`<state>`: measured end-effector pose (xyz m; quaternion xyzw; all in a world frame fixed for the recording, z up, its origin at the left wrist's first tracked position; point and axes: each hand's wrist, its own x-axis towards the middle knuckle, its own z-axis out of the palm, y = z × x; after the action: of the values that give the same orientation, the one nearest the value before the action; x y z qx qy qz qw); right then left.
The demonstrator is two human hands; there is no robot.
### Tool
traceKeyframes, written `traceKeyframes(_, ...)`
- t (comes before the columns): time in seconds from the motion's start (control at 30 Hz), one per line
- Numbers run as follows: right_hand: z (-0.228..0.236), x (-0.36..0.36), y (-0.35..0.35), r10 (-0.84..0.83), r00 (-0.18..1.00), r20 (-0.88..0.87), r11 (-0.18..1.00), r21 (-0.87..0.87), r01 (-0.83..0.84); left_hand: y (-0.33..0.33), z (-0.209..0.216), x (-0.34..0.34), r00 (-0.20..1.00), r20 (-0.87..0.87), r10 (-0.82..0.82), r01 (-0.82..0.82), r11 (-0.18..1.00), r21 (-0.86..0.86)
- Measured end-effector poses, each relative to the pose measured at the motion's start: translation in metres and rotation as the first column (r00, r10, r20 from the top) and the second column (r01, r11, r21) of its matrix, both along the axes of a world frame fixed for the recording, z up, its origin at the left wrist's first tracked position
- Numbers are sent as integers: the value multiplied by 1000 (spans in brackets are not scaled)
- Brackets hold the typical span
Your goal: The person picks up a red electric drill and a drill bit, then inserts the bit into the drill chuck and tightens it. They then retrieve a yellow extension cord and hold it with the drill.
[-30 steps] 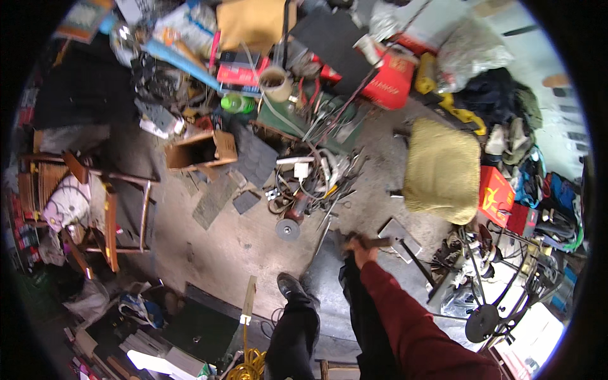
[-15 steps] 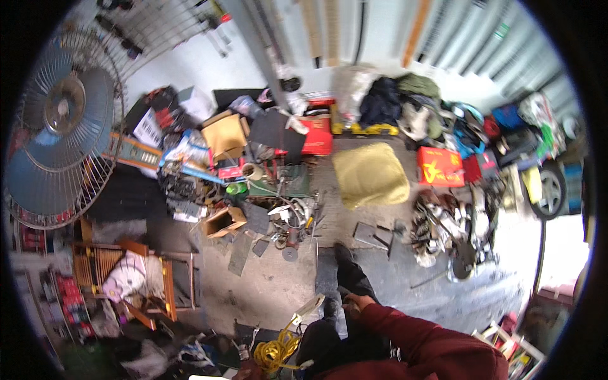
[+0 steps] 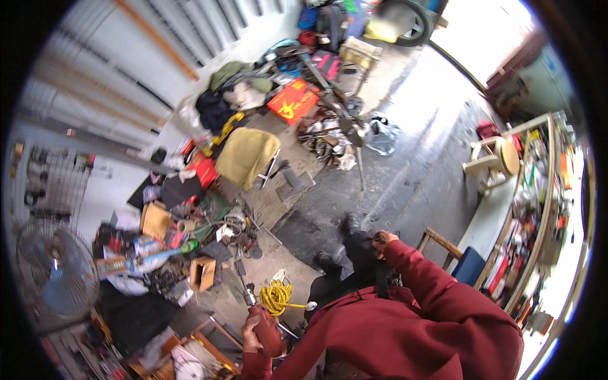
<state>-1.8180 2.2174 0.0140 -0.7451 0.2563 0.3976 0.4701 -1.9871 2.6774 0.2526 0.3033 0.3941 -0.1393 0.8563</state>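
At the lower left, my left hand [image 3: 251,333] is wrapped round a red power drill [image 3: 270,334]. The drill's metal chuck and long bit point up and away from me. Just right of the bit is a coiled yellow cord [image 3: 276,297] with white ends; whether it joins the drill I cannot tell. My right hand [image 3: 384,242], at the end of a dark red sleeve, is closed in front of my dark trousers. Something small and dark shows at its fingers, too small to name.
An open cardboard box [image 3: 202,273] and cluttered tools lie left. Beyond are a yellow-covered stool [image 3: 247,157], a red box [image 3: 292,101] and a pile of metal parts [image 3: 326,136]. A wooden stool [image 3: 491,161] and crowded shelf [image 3: 529,234] stand right. A fan [image 3: 57,269] is far left.
The view has swung to the right, bringing in the shelf and wooden stool. My left hand and the drill have come plainly into view. My right hand stays closed.
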Motion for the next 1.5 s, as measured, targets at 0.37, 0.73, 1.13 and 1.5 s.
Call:
traceKeyframes(0.37, 10, -142, -196, -623, 780, 69, 779, 147, 609, -150, -10, 186, 821, -24, -571, 570, 821, -31)
traceKeyframes(0.73, -11, -85, -411, -917, 363, -166, 280, 381, 881, -444, 31, 358, 619, 35, -785, 770, 615, 168)
traceKeyframes(1.13, 70, 45, -624, -963, 242, -121, 29, 843, 537, -720, 66, 598, 404, 247, -881, 856, 459, 237)
traceKeyframes(1.5, 0, 175, -736, -900, 416, -132, 432, -133, 892, -968, 92, 889, 301, 342, -890, 917, 369, 154)
